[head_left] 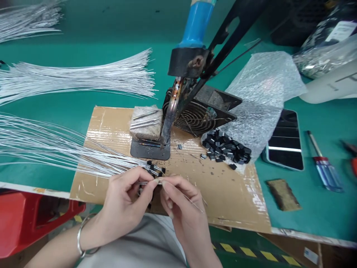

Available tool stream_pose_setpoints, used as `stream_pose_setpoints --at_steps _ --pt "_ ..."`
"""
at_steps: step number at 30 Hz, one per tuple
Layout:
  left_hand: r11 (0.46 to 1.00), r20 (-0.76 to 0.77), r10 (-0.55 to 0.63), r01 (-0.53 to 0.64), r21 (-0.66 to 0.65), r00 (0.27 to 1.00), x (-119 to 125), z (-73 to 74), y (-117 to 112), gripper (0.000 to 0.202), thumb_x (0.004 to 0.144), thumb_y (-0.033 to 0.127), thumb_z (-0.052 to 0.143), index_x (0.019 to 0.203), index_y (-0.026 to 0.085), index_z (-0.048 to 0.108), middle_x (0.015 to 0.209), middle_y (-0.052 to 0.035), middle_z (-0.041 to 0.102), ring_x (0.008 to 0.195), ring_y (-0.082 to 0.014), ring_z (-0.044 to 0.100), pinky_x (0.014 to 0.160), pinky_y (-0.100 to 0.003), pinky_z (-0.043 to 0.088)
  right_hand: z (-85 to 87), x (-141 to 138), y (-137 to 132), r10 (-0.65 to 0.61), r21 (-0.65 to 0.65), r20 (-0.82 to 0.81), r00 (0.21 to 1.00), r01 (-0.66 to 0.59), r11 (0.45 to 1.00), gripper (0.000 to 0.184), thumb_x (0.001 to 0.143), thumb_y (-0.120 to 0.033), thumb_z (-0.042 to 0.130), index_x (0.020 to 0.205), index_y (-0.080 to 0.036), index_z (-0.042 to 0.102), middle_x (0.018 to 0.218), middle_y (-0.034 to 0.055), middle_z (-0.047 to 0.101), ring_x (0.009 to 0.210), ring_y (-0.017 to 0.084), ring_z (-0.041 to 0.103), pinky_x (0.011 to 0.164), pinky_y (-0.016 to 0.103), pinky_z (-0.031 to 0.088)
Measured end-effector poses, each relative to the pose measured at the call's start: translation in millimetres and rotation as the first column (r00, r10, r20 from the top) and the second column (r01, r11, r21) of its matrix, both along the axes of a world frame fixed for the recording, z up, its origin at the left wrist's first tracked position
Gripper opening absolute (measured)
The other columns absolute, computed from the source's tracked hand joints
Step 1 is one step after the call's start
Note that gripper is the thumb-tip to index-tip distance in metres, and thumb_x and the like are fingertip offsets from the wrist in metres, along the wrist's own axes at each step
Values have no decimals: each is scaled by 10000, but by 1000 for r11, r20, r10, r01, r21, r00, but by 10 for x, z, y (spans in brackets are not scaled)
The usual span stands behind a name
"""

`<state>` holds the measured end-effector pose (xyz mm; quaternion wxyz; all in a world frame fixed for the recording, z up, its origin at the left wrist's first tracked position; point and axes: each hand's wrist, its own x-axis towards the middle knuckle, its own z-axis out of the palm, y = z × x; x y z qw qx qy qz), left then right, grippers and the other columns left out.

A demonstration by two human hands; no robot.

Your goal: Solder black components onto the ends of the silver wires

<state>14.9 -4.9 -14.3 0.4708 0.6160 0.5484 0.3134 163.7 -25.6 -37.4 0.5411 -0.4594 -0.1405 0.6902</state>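
My left hand (128,197) pinches the ends of a bundle of thin white wires (55,149) at the near edge of a cardboard sheet (223,193). Small black components (154,169) sit on the wire tips just above my fingers. My right hand (180,203) meets the left, thumb and forefinger closed on a thin wire that slants down to the right. A soldering iron (171,111) with a blue handle hangs in a black stand, tip down on a dark metal plate (149,150).
A pile of black components (227,149) lies on bubble wrap (259,108) right of a fan grille (195,117). A phone (286,141), a screwdriver (325,167) and a brown block (283,193) lie at the right. More wire bundles (83,76) fan across the green table. A red stool (25,219) stands below left.
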Motion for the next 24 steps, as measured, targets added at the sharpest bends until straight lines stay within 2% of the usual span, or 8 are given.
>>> stream_pose_setpoints --at_steps 4,8,12,19,24 --pt "996 48 36 -32 -78 998 27 5 24 226 997 277 611 798 184 664 608 28 563 522 -107 425 475 -239 326 -32 -7 -36 -8 16 35 999 8 1000 154 837 -403 886 796 -256 860 575 -47 534 482 43 456 441 138 361" --pt "989 132 60 -40 -145 989 39 46 72 224 979 276 625 781 177 656 619 17 589 548 -107 459 499 -216 376 -74 17 -74 0 76 149 989 -11 997 117 884 -396 852 919 -287 877 664 -40 570 490 37 480 448 151 379" --pt "986 169 69 -41 -162 983 42 75 90 202 959 249 646 771 176 657 616 23 587 550 -99 464 504 -197 395 -93 56 -70 12 137 212 977 -41 990 189 950 -436 774 1034 -301 876 716 -18 587 508 64 518 447 189 401" --pt "988 168 69 -45 -145 983 42 62 94 200 974 247 643 788 176 665 634 11 596 554 -106 464 496 -214 387 -71 68 -56 13 121 198 980 -37 992 229 948 -479 759 1036 -303 876 736 -3 614 511 78 522 448 216 393" --pt "996 100 59 -51 -79 993 5 18 55 215 1002 266 629 810 180 670 641 14 575 545 -107 443 479 -232 344 -34 32 -76 5 96 264 965 -32 995 96 907 -380 822 933 -314 886 695 -18 597 497 59 485 447 194 358"
